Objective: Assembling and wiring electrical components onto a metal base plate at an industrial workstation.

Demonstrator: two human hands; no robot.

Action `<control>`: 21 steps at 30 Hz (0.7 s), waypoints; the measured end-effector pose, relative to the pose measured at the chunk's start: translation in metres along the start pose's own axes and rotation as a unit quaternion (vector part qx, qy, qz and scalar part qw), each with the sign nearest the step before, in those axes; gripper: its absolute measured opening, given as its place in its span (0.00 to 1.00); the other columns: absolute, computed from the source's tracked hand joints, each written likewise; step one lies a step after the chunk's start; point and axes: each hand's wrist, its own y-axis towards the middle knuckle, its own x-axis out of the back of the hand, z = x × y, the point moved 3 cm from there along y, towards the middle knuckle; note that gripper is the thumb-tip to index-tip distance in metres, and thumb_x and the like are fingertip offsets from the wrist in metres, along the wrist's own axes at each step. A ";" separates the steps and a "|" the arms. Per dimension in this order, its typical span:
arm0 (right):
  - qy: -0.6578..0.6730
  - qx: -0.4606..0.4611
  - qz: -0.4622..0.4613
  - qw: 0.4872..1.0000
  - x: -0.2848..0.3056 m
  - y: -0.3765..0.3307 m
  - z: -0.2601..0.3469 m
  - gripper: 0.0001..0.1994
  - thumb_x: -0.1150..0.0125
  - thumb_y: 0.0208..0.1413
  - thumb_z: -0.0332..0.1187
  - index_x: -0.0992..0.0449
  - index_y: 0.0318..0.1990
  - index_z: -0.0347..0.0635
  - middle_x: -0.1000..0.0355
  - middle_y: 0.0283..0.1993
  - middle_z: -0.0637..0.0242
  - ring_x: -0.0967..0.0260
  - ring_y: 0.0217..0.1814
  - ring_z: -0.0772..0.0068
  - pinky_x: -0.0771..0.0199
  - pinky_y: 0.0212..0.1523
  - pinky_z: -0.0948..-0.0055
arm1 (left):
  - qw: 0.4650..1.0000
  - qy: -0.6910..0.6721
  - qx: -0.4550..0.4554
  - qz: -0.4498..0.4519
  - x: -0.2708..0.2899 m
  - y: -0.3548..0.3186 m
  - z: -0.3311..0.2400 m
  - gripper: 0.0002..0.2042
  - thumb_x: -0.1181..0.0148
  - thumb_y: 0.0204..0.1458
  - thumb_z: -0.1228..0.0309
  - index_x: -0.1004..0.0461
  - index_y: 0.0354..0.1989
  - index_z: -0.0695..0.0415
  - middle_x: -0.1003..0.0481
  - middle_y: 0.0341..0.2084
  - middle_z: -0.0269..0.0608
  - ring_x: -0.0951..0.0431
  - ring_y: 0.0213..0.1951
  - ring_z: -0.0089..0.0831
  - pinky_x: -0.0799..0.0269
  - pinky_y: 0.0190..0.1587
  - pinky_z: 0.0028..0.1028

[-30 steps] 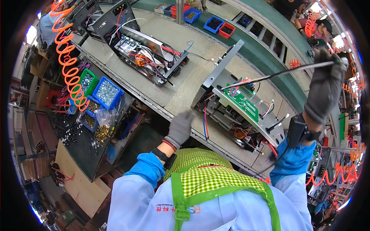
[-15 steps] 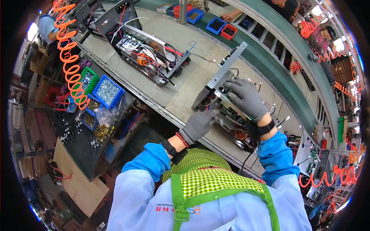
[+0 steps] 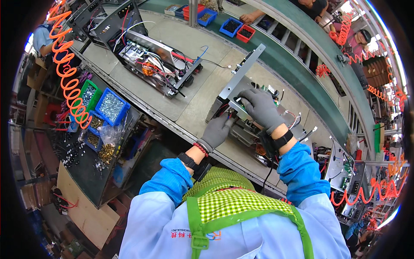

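A partly assembled electronic unit [image 3: 248, 134] with an upright grey metal panel [image 3: 244, 73] stands on the bench before me. My right hand [image 3: 258, 107], in a grey glove, lies over a green circuit board [image 3: 276, 102] in the unit, with fingers curled down at its near-left edge beside the panel. My left hand [image 3: 217, 131], also gloved, is at the unit's near-left side, thumb and fingers brought together by some wires; what they pinch is hidden. Loose wires with white connectors [image 3: 299, 115] stick out at the unit's right.
A second open unit [image 3: 157, 62] sits farther left on the bench [image 3: 200, 97]. Left of me, blue bins [image 3: 111, 106] and a green bin hold screws, under a coiled orange hose [image 3: 64, 64]. Across the bench runs a roller conveyor [image 3: 293, 43], with a co-worker's hand [image 3: 249, 18] near small bins.
My left hand has gone from a blurred motion in front of the unit to its near-left side, fingers in among the wires. My right hand stays on the board. The whole view has shifted slightly.
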 end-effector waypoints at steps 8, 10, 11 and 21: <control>-0.001 -0.007 -0.018 1.000 0.002 -0.002 0.004 0.10 0.45 0.56 0.37 0.24 0.44 0.51 0.26 0.40 0.61 0.30 0.48 0.52 0.33 0.49 0.56 | 0.993 0.045 -0.081 -0.067 0.004 0.017 -0.016 0.13 0.46 0.57 0.62 0.25 0.37 0.61 0.25 0.25 0.55 0.25 0.30 0.55 0.29 0.34 0.43; -0.012 -0.007 0.008 1.000 0.002 -0.002 0.004 0.12 0.45 0.56 0.37 0.24 0.46 0.51 0.26 0.42 0.61 0.30 0.49 0.52 0.33 0.49 0.55 | 0.993 0.019 -0.036 -0.113 0.000 0.019 -0.017 0.12 0.47 0.58 0.64 0.25 0.35 0.61 0.24 0.24 0.51 0.23 0.27 0.49 0.28 0.32 0.40; 0.015 -0.007 0.002 1.000 0.003 -0.004 0.005 0.13 0.45 0.56 0.37 0.24 0.48 0.51 0.26 0.44 0.61 0.31 0.50 0.52 0.33 0.50 0.55 | 0.992 0.023 -0.031 -0.116 -0.004 0.019 -0.019 0.12 0.47 0.58 0.64 0.25 0.35 0.61 0.24 0.24 0.51 0.23 0.27 0.49 0.28 0.32 0.40; 0.246 -0.189 -0.064 0.948 0.004 -0.004 -0.002 0.13 0.45 0.59 0.39 0.24 0.44 0.41 0.25 0.36 0.54 0.27 0.37 0.52 0.29 0.41 0.62 | 0.992 -0.086 0.068 -0.063 -0.006 0.017 -0.017 0.11 0.48 0.58 0.66 0.27 0.32 0.62 0.25 0.22 0.51 0.23 0.25 0.44 0.28 0.32 0.39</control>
